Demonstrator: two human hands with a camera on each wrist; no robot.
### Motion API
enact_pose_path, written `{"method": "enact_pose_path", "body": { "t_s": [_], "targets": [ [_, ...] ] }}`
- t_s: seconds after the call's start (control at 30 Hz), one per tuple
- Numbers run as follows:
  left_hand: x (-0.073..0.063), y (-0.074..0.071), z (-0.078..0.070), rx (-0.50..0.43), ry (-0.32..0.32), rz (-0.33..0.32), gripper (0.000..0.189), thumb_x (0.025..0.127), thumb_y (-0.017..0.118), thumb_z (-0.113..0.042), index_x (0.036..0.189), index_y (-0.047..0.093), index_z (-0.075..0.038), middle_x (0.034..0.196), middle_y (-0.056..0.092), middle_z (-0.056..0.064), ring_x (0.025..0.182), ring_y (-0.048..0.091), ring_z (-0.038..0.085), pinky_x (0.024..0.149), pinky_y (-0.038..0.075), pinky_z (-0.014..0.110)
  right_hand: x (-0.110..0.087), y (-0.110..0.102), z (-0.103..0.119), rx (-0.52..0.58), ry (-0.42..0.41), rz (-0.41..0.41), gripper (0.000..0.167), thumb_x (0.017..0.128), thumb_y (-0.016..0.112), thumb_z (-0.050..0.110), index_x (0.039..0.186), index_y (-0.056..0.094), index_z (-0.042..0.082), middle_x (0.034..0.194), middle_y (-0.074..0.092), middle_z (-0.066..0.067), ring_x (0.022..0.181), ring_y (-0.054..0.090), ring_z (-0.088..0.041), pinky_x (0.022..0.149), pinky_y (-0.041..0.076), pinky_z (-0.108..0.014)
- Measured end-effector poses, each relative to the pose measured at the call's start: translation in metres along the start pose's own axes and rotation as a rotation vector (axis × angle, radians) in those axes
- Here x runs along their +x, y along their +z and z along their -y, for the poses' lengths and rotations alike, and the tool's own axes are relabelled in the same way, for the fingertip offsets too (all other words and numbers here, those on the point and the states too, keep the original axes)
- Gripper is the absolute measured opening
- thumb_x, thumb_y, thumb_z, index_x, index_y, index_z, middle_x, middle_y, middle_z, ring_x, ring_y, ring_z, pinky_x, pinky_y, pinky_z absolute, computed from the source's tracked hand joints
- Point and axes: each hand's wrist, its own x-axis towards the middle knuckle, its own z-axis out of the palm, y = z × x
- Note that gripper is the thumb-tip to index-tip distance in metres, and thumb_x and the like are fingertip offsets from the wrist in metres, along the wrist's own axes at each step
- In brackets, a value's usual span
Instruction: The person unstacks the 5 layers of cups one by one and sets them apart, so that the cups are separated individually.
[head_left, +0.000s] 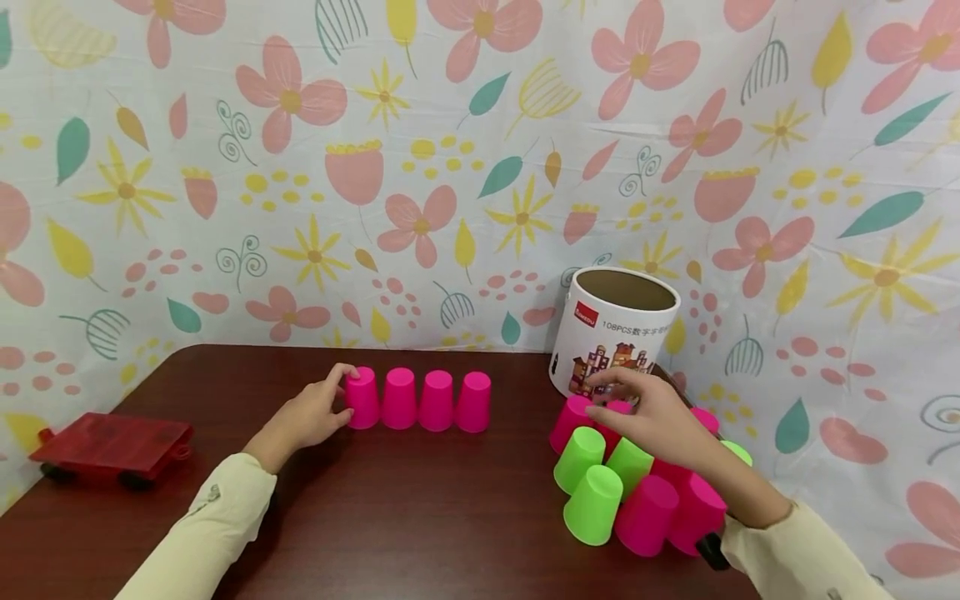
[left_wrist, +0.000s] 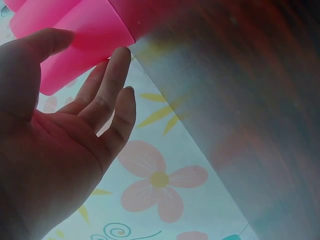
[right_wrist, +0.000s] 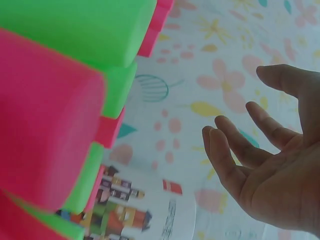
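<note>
Four upside-down pink cups stand in a row on the dark table; the leftmost is the pink cup (head_left: 362,398). My left hand (head_left: 315,412) holds that cup at its left side, thumb in front and fingers behind; the left wrist view shows the thumb against the pink wall, with part of the fingers hidden. My right hand (head_left: 660,417) hovers over a cluster of pink and green cups, fingers loosely bent and nothing between them. In front of it stand a green cup (head_left: 593,505) and a dark pink cup (head_left: 647,515). The right wrist view shows its fingers apart from the cups.
A white bucket (head_left: 611,333) with printed buildings stands behind the cup cluster. At the table's left lies a red translucent cart (head_left: 112,446) with black wheels. A flowered cloth (head_left: 420,292) hangs behind the dark table (head_left: 450,517) and along its right.
</note>
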Motion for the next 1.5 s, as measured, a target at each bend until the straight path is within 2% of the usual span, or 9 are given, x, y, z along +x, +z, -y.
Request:
{"method": "enact_pose_path", "body": {
  "t_s": [0.23, 0.33, 0.47, 0.57, 0.8, 0.93, 1.03, 1.2, 1.5],
  "targets": [
    [0.001, 0.000, 0.001, -0.005, 0.001, -0.002, 0.056, 0.090, 0.070, -0.009, 0.130, 0.032, -0.015, 0.109, 0.066, 0.023, 0.097, 0.065, 0.037, 0.065, 0.049, 0.041, 0.041, 0.007, 0.014, -0.030, -0.071, 0.040, 0.029, 0.087, 0.078, 0.022, 0.112, 0.069, 0.011, 0.096, 0.069, -0.001, 0.086, 0.066, -0.020, 0.071, 0.053, -0.034],
    [0.001, -0.001, 0.002, 0.003, -0.010, -0.005, 0.056, 0.090, 0.070, -0.009, 0.131, 0.032, -0.016, 0.110, 0.065, 0.023, 0.095, 0.065, 0.035, 0.066, 0.049, 0.040, 0.059, 0.009, 0.019, -0.064, -0.097, 0.068, 0.032, 0.087, 0.078, 0.024, 0.115, 0.068, 0.012, 0.105, 0.069, -0.002, 0.094, 0.066, -0.023, 0.077, 0.054, -0.039],
    [0.000, -0.002, 0.003, 0.001, -0.006, -0.014, 0.055, 0.090, 0.070, -0.008, 0.129, 0.032, -0.015, 0.109, 0.065, 0.024, 0.093, 0.065, 0.036, 0.063, 0.047, 0.039, 0.083, 0.019, 0.021, -0.068, -0.147, 0.156, 0.036, 0.087, 0.077, 0.026, 0.119, 0.067, 0.012, 0.118, 0.067, -0.003, 0.104, 0.065, -0.027, 0.084, 0.054, -0.042],
    [-0.001, 0.000, 0.003, -0.017, -0.004, -0.001, 0.055, 0.090, 0.070, -0.008, 0.129, 0.032, -0.015, 0.108, 0.066, 0.023, 0.094, 0.065, 0.036, 0.063, 0.048, 0.038, 0.098, 0.030, 0.018, -0.054, -0.164, 0.225, 0.038, 0.087, 0.078, 0.027, 0.120, 0.067, 0.012, 0.119, 0.068, -0.003, 0.106, 0.066, -0.028, 0.083, 0.054, -0.040],
    [-0.002, 0.005, 0.006, -0.023, -0.002, 0.011, 0.057, 0.089, 0.071, -0.006, 0.130, 0.032, -0.015, 0.106, 0.067, 0.019, 0.091, 0.066, 0.032, 0.061, 0.048, 0.037, 0.127, 0.064, 0.003, -0.059, -0.120, 0.371, 0.039, 0.086, 0.078, 0.033, 0.119, 0.069, 0.015, 0.117, 0.068, 0.001, 0.106, 0.065, -0.028, 0.077, 0.053, -0.033],
    [0.000, 0.005, 0.005, -0.024, 0.004, 0.003, 0.057, 0.089, 0.071, -0.006, 0.129, 0.032, -0.015, 0.105, 0.067, 0.019, 0.093, 0.066, 0.033, 0.062, 0.049, 0.037, 0.139, 0.075, -0.002, -0.040, -0.118, 0.448, 0.038, 0.086, 0.078, 0.027, 0.119, 0.069, 0.010, 0.120, 0.068, -0.003, 0.109, 0.062, -0.032, 0.085, 0.053, -0.037],
    [0.001, 0.005, 0.004, -0.021, -0.007, 0.005, 0.056, 0.089, 0.071, -0.007, 0.129, 0.032, -0.016, 0.106, 0.067, 0.020, 0.093, 0.066, 0.034, 0.063, 0.049, 0.037, 0.144, 0.082, -0.003, -0.073, -0.096, 0.504, 0.038, 0.086, 0.077, 0.024, 0.119, 0.070, 0.007, 0.122, 0.067, -0.007, 0.111, 0.062, -0.035, 0.089, 0.052, -0.040],
    [0.001, 0.004, 0.004, -0.011, -0.010, 0.005, 0.056, 0.089, 0.071, -0.008, 0.130, 0.032, -0.016, 0.107, 0.067, 0.020, 0.095, 0.067, 0.035, 0.063, 0.049, 0.039, 0.148, 0.090, -0.007, -0.122, -0.041, 0.589, 0.038, 0.085, 0.078, 0.024, 0.119, 0.071, 0.009, 0.122, 0.066, -0.007, 0.108, 0.063, -0.032, 0.086, 0.052, -0.035],
    [0.002, 0.001, 0.004, -0.012, 0.000, -0.001, 0.056, 0.089, 0.071, -0.007, 0.129, 0.033, -0.016, 0.106, 0.067, 0.019, 0.091, 0.067, 0.032, 0.061, 0.048, 0.038, 0.156, 0.098, -0.010, -0.140, -0.028, 0.607, 0.031, 0.085, 0.079, 0.024, 0.114, 0.074, 0.014, 0.120, 0.066, -0.005, 0.107, 0.064, -0.027, 0.082, 0.053, -0.032]
  ]
}}
